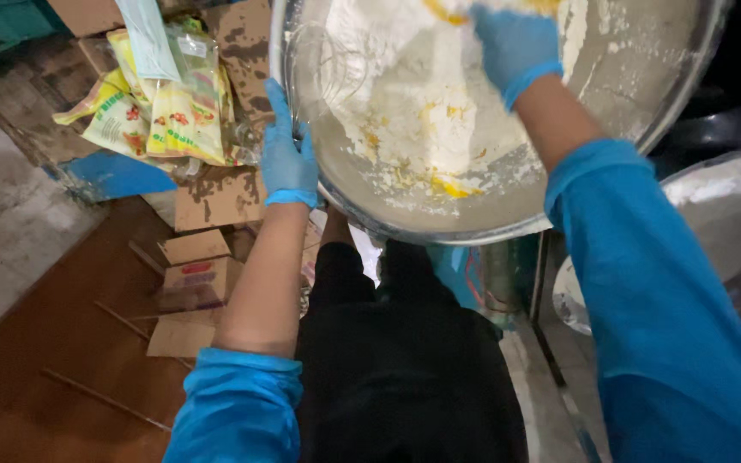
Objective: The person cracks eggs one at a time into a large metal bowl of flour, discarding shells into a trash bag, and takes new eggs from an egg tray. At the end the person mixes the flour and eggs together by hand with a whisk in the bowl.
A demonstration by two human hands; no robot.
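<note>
The left hand (289, 159), gloved blue, is gripping the rim of the large metal bowl (645, 103). The right hand (515, 43) is pressing, fingers curled, into the flour mixture (413, 103) inside, at the bowl's far side.

— How much of the metal bowl (370, 210) can you make out?

— Not all: its far rim runs off the top edge, and so do the yellow bits in the flour (405, 94).

— And the right hand (512, 43)?

— Fingertips are cut off at the top, buried in the flour; its grip can't be judged.

— The left hand (287, 159)?

— Fingers curl behind the rim, partly hidden.

— The second bowl (722, 206)?

— Cropped by the right edge and covered by the sleeve (662, 326).
</note>
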